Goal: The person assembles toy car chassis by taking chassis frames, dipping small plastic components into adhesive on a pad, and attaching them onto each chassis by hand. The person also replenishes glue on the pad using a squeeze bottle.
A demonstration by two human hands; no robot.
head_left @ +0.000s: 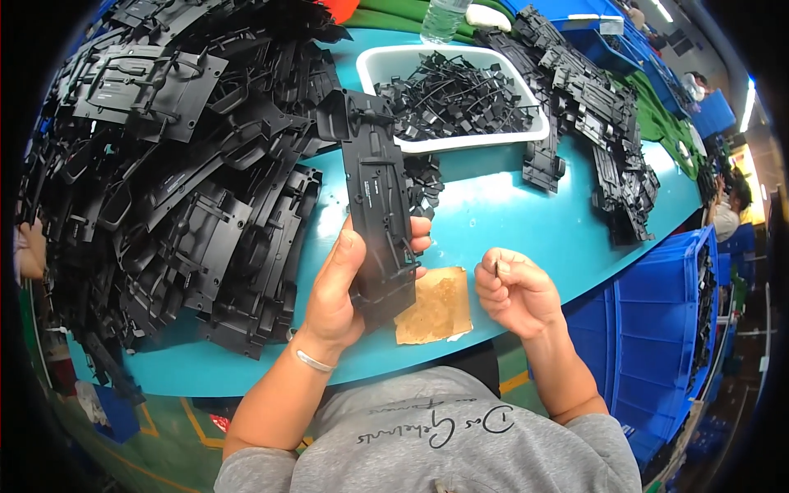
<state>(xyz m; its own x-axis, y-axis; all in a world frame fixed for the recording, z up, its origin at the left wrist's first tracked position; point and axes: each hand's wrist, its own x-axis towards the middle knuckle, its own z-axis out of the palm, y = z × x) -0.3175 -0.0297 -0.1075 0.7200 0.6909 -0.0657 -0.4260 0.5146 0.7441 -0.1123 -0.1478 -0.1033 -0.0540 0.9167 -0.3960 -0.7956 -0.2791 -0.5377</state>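
My left hand (335, 283) is closed around the lower half of a long black plastic panel (376, 189), which stands tilted up over the table, its ribbed and clipped face toward me. To the right, my right hand (518, 292) pinches a small dark piece (496, 268) between thumb and fingertips; its shape is mostly hidden. Between the hands, a stained tan square of board (436, 308) lies on the turquoise table (485, 209). Behind the panel's top is a white tub (460, 146) full of small black plastic clips (460, 94).
A big heap of similar black panels (173, 164) covers the left side. More panels (588, 107) lie at the far right on green cloth (657, 115). Several black clips (423, 185) sit before the tub. A clear bottle (444, 20) stands behind it; blue crates (649, 320) are at right.
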